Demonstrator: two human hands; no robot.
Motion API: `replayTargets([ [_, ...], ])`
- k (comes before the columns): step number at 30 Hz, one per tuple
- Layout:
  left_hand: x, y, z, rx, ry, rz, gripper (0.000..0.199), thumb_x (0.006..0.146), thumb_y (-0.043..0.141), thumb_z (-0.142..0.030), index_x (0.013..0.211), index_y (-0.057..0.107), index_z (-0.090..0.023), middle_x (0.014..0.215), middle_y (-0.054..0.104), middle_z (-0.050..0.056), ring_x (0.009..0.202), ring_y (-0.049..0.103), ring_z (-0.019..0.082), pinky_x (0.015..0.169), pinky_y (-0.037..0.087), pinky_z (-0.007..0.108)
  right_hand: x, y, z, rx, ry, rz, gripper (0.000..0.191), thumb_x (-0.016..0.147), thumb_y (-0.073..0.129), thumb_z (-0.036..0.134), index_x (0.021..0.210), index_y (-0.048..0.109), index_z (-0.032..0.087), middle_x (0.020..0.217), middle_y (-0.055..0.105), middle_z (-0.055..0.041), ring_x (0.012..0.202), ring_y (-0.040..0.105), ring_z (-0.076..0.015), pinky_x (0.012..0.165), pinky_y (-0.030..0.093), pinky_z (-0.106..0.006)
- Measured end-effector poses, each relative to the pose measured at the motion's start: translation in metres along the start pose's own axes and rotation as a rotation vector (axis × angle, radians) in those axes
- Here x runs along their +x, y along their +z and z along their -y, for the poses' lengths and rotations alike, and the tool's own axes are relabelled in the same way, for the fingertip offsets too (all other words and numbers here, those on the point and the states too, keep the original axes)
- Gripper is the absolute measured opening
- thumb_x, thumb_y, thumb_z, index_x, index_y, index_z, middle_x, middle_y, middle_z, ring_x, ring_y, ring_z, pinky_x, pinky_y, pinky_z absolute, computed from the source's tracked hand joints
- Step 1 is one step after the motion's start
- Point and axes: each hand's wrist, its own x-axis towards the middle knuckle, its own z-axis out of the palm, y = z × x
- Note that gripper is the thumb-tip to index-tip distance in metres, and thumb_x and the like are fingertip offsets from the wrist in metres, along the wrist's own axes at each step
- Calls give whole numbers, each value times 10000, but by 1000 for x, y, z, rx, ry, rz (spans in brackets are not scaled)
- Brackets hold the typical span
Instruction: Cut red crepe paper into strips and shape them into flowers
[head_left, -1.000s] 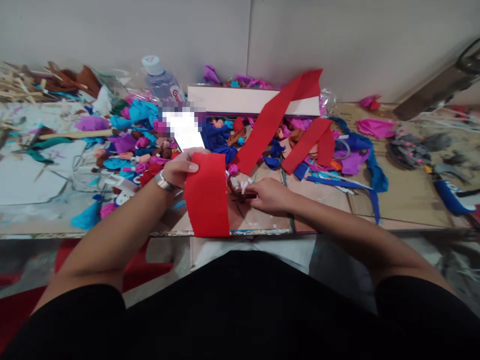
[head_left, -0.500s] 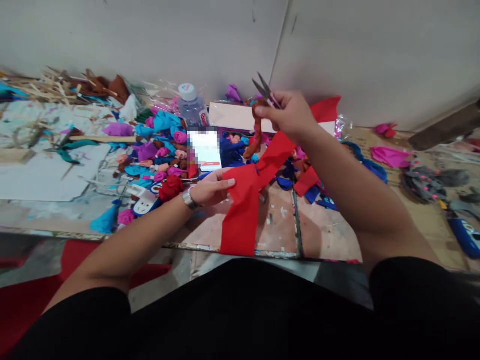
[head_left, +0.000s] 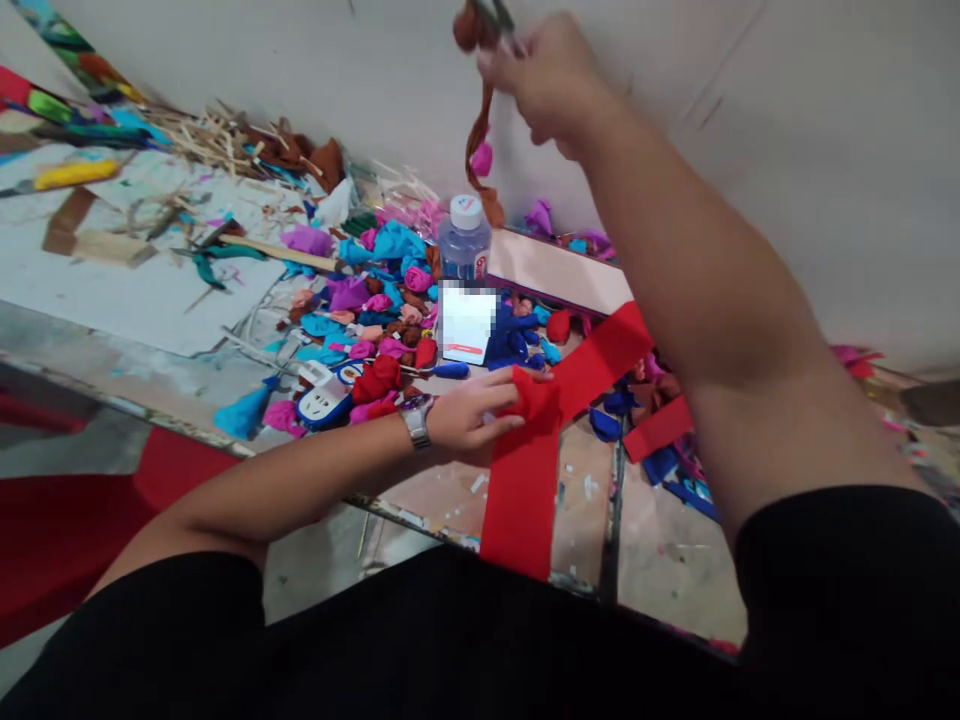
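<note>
A long red strip lies across the table and hangs over its front edge. My left hand rests on the strip near its bend, fingers stretched out over a bunched part of it. Raised high in front of the wall, my right hand is closed round scissors, blurred and partly cut off at the top. From the same hand hangs a twisted brown strip with a pink piece beside it, its lower end near the bottle cap. A lit phone stands just beyond my left hand.
Coloured wrapped bundles crowd the table's middle, beside a clear bottle and a power strip. Pliers, a yellow-handled tool and thin wooden sticks lie at left. A pale box is behind.
My right hand has risen with the scissors and brown strip. My left hand's fingers have spread over the red strip. The camera view has turned left and tilted.
</note>
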Motion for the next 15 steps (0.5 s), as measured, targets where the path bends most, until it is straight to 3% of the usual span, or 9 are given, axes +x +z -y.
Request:
replayTargets([
  [2, -2, 2, 2, 103, 42, 57, 278, 1000, 635, -347, 1239, 710, -226, 1551, 586, 181, 1362, 656, 298, 1102, 579, 430, 0, -21, -13, -252, -112, -13, 378, 1012, 624, 130, 659, 490, 112, 533, 299, 153, 406, 227, 84, 452, 18, -118],
  [4, -4, 6, 6, 187, 47, 67, 268, 997, 627, -312, 1243, 703, -238, 1598, 550, 168, 1308, 693, 285, 1037, 615, 404, -16, -41, -26, -449, -184, -48, 514, 957, 706, 110, 524, 430, 126, 496, 237, 133, 394, 174, 75, 449, -8, -131],
  [6, -5, 8, 10, 235, 43, 45, 242, 994, 622, -297, 1214, 700, -233, 1618, 528, 164, 1304, 694, 287, 1020, 626, 413, -50, -54, -40, -551, -239, -108, 445, 961, 746, 153, 571, 535, 110, 497, 305, 123, 426, 220, 47, 446, 39, -138],
  [8, -5, 8, 12, 250, 38, -3, 265, 997, 612, -293, 1240, 690, -224, 1617, 518, 175, 1351, 662, 298, 1050, 616, 442, -98, -56, -57, -630, -155, -181, 296, 1030, 685, 233, 766, 713, 103, 530, 440, 94, 465, 335, 9, 445, 133, -160],
  [11, -2, 4, 10, 237, 20, -126, 332, 1015, 577, -292, 1322, 659, -196, 1600, 512, 204, 1462, 565, 316, 1176, 533, 509, -184, -38, -92, -565, 3, -187, 344, 1073, 611, 372, 877, 759, 133, 512, 484, 67, 444, 395, -53, 438, 263, -214],
  [13, 0, 2, 7, 237, -8, -226, 337, 1029, 559, -321, 1317, 656, -177, 1599, 503, 214, 1511, 504, 332, 1226, 476, 547, -240, -14, -118, -378, 147, -129, 411, 1026, 628, 538, 972, 762, 153, 558, 523, 53, 457, 440, -89, 455, 313, -241],
  [15, 0, 1, 5, 246, -32, -311, 332, 1039, 543, -369, 1274, 666, -170, 1584, 514, 213, 1538, 459, 351, 1237, 445, 578, -285, 18, -140, -255, 219, -152, 461, 914, 740, 607, 1056, 755, 169, 683, 614, 24, 559, 537, -121, 526, 398, -251],
])
